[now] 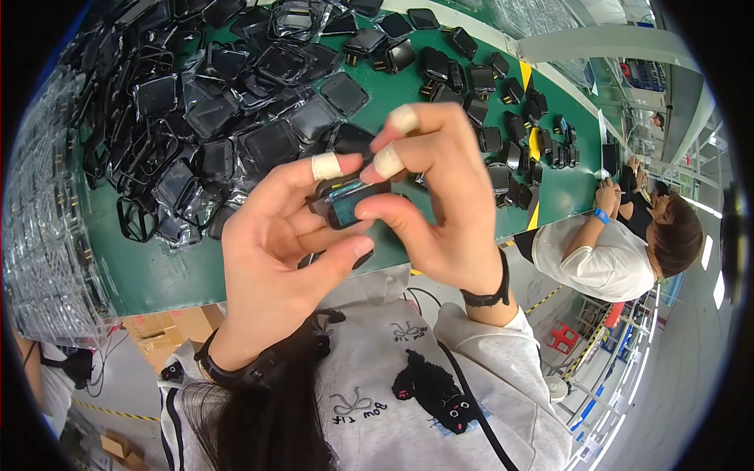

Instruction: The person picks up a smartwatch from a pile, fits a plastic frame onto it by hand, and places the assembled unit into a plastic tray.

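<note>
Small black device (343,210) is in both my hands, over the near part of the green table (157,275). My left hand (271,235) grips its left side; my right hand (452,188) pinches the right with thumb and fingers. Black frames (212,114) piled far left, black modules (481,78) far right.

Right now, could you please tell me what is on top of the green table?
On the green table, dark squarish pieces lie heaped at left; small black blocks sit at right. Whatever lies behind the left hand and right hand, or beneath heaped pieces, is hidden.
</note>
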{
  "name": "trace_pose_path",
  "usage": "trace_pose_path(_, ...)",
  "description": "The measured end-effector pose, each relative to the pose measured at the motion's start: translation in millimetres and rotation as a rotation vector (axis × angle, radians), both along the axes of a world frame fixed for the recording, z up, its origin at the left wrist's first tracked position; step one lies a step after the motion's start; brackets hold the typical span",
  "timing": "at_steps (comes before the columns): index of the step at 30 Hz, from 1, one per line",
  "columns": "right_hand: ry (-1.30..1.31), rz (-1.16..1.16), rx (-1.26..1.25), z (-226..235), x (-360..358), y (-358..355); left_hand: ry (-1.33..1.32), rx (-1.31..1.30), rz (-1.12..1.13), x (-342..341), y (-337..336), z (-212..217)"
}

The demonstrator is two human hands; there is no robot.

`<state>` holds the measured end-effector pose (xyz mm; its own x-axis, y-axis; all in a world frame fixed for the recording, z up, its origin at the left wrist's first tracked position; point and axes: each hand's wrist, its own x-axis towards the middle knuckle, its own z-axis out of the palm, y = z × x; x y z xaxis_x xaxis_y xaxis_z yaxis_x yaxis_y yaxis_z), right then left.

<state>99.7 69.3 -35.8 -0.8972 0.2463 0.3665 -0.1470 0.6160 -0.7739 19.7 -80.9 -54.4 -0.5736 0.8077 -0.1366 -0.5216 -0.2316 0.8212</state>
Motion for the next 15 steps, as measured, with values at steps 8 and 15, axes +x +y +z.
trace_pose_path(8, -0.183, -0.052, -0.399, -3.5, 14.1, -8.1, 0.066, -0.081, 0.163, 5.3, 2.9, -4.2)
trace_pose_path(15, 0.004, 0.033, -0.249, -16.9, 25.7, -6.0, 0.327, -0.01, 0.123, 1.0, 0.2, -13.8)
